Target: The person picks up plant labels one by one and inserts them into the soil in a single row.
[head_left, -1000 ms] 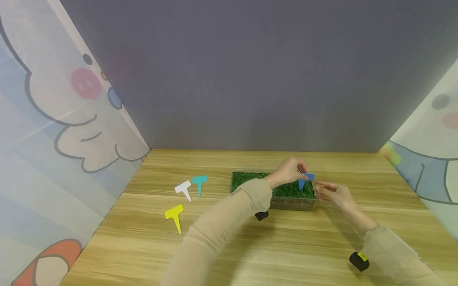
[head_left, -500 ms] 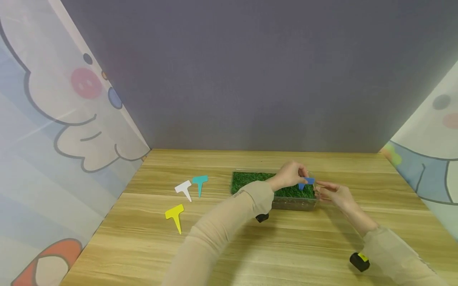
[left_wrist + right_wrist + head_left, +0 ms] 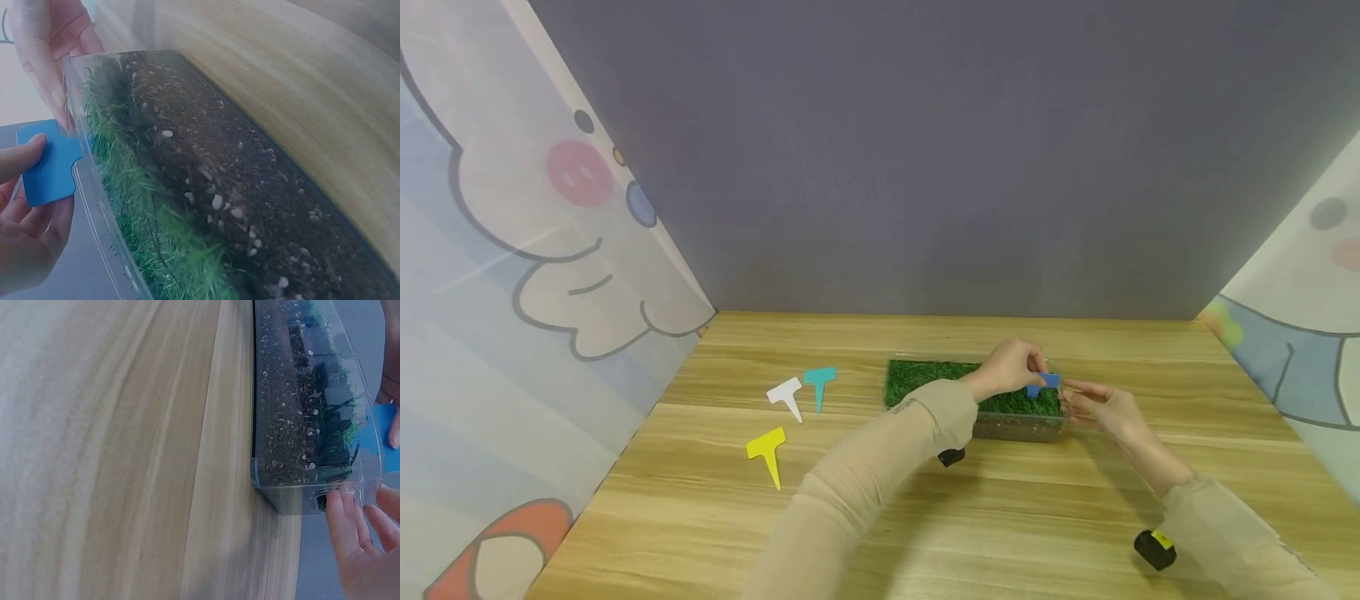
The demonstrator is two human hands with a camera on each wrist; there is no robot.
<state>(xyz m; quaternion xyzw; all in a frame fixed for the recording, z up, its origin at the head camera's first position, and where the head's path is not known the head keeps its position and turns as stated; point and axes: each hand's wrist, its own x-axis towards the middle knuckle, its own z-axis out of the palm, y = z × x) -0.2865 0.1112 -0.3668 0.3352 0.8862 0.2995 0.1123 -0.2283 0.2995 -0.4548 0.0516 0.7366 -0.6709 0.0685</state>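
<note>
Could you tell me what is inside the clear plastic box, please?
The clear box holds dark pebbly soil under grass. A blue plant label stands in it; its buried tip is hidden.

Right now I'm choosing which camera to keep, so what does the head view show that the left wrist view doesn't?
Only the head view shows the white tag, teal tag and yellow tag lying on the wooden table, plus both sleeves. Only the left wrist view shows the dark soil with pale pebbles through the clear tray wall. Both show the grass tray, the left hand pinching the blue tag over it, and the right hand touching the tray's end.
</note>
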